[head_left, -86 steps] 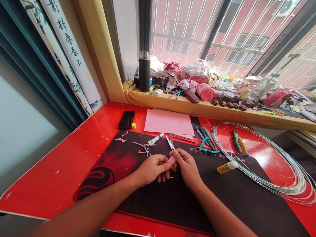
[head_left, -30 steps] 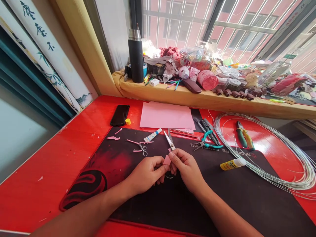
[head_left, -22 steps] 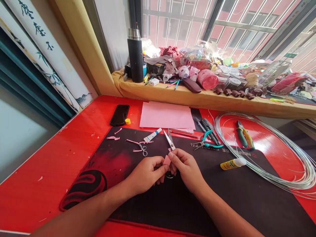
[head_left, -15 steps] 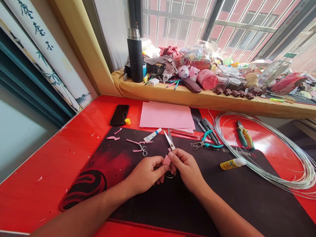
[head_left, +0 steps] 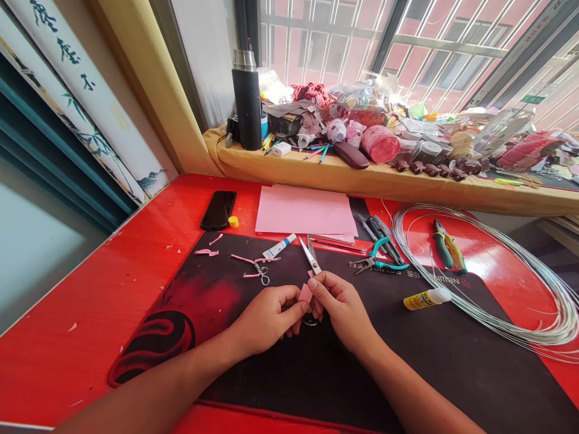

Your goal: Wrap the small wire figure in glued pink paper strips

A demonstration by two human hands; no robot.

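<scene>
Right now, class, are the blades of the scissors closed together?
No, the scissors show two blade tips spread apart in a V, just beyond the right hand.

We note scissors handles partly hidden beneath fingers at centre, wire coil cropped at right edge.

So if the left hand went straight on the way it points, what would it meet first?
Most likely the right hand, just ahead of the left hand and the small pink paper piece it pinches, though depth is unclear.
</scene>
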